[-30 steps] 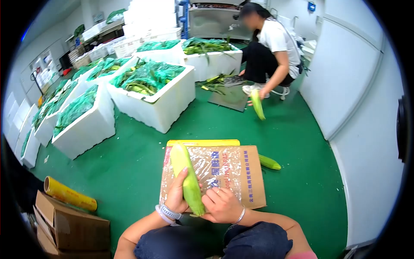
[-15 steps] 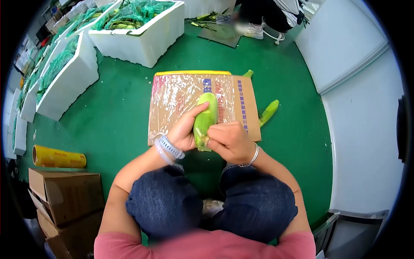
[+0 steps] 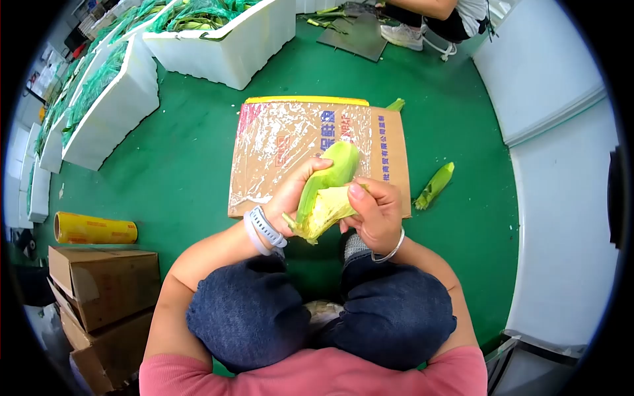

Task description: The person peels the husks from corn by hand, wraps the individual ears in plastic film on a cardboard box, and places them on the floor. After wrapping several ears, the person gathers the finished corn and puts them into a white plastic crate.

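Observation:
My left hand (image 3: 290, 197) is wrapped round an ear of corn (image 3: 338, 164) in its green husk, held tilted above the near edge of a flat carton. A pale flap of husk (image 3: 328, 206) hangs loose from the lower part of the ear. Between the thumb and fingers of my right hand (image 3: 380, 212) is the edge of that flap, pulled out to the right. The carton (image 3: 264, 158) carries printed lettering, and clear film covers most of its top. On the floor to its right lies a green corn ear or husk piece (image 3: 436, 185).
White foam boxes (image 3: 205, 59) of corn under green netting line the left. A yellow roll (image 3: 96, 228) lies above brown cardboard boxes (image 3: 112, 290). Another person (image 3: 429, 13) crouches at the top right beside a dark board (image 3: 353, 36). White panels (image 3: 561, 218) form the right side.
My right hand has drawn a flap of husk away from the lower ear, to the right, showing its pale inner side. The ear now tilts more to the right. The camera view has shifted slightly.

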Available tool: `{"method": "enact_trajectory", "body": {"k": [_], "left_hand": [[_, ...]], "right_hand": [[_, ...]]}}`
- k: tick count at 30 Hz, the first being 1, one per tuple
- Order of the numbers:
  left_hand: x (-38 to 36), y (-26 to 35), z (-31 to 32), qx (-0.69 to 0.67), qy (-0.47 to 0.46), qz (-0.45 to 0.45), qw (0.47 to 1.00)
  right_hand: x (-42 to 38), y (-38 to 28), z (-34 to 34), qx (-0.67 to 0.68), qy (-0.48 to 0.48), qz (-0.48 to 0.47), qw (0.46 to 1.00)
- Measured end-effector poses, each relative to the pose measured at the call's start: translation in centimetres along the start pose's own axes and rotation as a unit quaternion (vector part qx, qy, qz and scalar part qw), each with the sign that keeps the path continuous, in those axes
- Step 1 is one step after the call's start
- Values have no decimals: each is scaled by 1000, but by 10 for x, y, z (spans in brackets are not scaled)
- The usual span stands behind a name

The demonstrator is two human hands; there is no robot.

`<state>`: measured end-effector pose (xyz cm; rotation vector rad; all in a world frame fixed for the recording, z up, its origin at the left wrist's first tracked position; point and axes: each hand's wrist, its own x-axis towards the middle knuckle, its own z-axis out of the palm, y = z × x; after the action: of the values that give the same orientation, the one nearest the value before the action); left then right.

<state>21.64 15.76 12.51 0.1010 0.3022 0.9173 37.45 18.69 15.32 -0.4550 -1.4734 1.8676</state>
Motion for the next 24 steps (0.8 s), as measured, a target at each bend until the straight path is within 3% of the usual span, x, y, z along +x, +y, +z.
{"method": "enact_trajectory", "body": {"k": [2,8,21,22,24], "left_hand": [[4,-3,-1,3,14,3,1000],[19,-10,0,-4,9,4,1000],[28,-13,17,2,-38,-11,999],[28,-13,15,2,-36,-10,999],[30,-12,9,-8,38,98,994]], "right_hand": [[-4,-1,-1,77,18,32,996],[-11,1,-14,121,37,40,991],[-20,-14,-17,121,77,-1,990],[-16,-16,-23,-41,40,-61,997],[-7,-11,-36,-314,-21,-217,924]]}}
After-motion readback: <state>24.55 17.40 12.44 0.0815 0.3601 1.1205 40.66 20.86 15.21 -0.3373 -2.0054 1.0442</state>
